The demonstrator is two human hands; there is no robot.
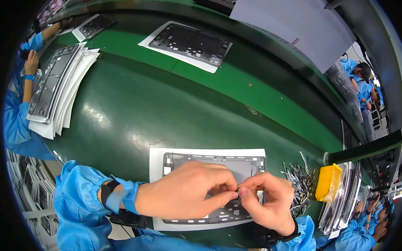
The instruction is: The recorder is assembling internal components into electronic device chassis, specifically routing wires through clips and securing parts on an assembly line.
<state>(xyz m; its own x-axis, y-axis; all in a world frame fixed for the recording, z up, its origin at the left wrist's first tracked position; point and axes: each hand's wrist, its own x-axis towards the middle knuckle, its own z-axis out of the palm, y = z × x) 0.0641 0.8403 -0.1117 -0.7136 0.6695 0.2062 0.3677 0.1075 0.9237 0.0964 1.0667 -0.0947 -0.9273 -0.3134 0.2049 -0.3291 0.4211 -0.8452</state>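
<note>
A dark grey rectangular panel frame (251,160) with small white patches lies on a white sheet (156,164) before me. Over its middle, my left hand (190,190) and my right hand (270,200) meet fingertip to fingertip. Both hands pinch thumb against forefinger. Between the tips shows a tiny dark piece, too small to name. The fingers of both hands hide much of the panel's centre. Just right of my right hand lies a heap of thin black and silver strips (300,184).
Right of the strips stands a yellow bin (328,183) beside a stack of sheets (341,209). Another panel on paper (189,44) lies on the green belt (226,87) beyond. At left, a co-worker's arm (29,83) is next to stacked panels (53,82). A white board (290,25) overhangs the far right.
</note>
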